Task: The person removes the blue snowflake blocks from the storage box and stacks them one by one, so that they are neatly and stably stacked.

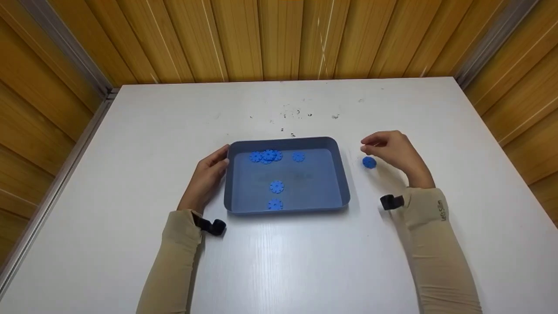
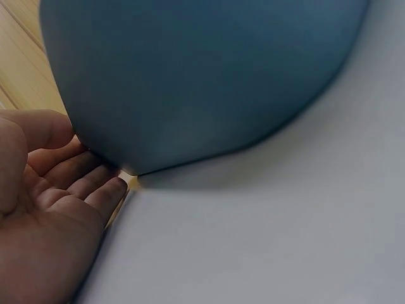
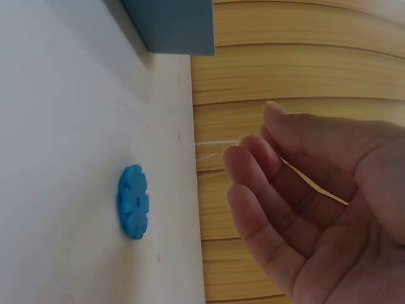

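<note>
My left hand (image 1: 205,176) touches the outside of the left wall of a shallow grey-blue tray (image 1: 301,181). In the left wrist view the thumb and fingertips (image 2: 112,183) meet the tray's outer edge, partly hidden behind it. Inside the tray lie several blue notched plastic discs, some overlapping at the back, one disc (image 1: 298,157) apart from them, and two nearer the front. Right of the tray, my right hand (image 1: 394,150) hovers with loosely bent fingers and nothing in them. A single blue notched disc (image 1: 369,162) lies on the table just below its fingertips.
A white table (image 1: 296,261) with small dark marks toward its back bears the tray. Wood-patterned panels (image 1: 279,39) stand behind it and at both sides. Each wrist carries a small black camera mount.
</note>
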Tool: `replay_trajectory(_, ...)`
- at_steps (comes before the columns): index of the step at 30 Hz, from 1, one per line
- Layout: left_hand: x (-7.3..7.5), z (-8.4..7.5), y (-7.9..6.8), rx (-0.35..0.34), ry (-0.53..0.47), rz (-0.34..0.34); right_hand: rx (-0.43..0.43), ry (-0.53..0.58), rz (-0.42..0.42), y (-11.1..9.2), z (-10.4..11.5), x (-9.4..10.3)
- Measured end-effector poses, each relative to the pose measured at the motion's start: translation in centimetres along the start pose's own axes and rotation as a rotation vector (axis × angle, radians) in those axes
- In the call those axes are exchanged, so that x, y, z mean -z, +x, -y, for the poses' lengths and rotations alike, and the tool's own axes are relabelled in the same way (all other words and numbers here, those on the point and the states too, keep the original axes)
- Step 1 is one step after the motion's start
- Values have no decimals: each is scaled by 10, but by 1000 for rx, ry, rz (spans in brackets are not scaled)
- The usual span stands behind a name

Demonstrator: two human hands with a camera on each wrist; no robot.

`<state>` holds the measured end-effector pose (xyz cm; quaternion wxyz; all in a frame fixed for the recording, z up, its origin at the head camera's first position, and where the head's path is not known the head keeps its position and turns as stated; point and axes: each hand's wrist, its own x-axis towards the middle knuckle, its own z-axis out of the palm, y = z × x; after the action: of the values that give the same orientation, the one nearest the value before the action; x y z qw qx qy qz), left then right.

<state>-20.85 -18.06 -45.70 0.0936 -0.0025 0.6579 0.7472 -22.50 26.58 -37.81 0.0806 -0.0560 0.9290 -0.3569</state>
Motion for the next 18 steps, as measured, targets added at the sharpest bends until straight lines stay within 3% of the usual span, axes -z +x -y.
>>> replay_trajectory(10,0,-2,-1,-6,-9,1,119,-38,79,9,48,-7)
replay_trajectory(18,0,0,1,5,7,-12,163,-57,167,22,69,-21)
